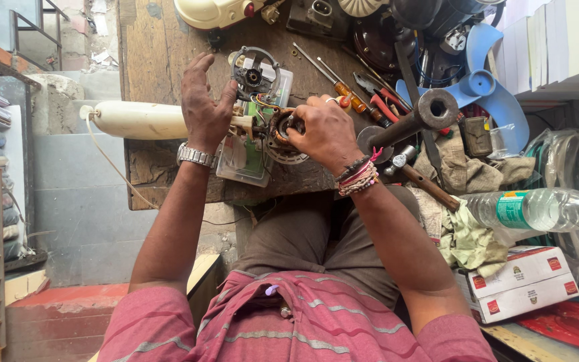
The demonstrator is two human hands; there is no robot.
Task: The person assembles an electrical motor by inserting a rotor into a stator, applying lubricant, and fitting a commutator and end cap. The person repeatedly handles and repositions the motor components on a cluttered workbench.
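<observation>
Workbench contents, counted by kind.
Two bare hands (206,110) (326,131); one clear plastic water bottle (537,209); two white-and-red cardboard boxes (524,281); one blue plastic fan blade (487,87).
</observation>
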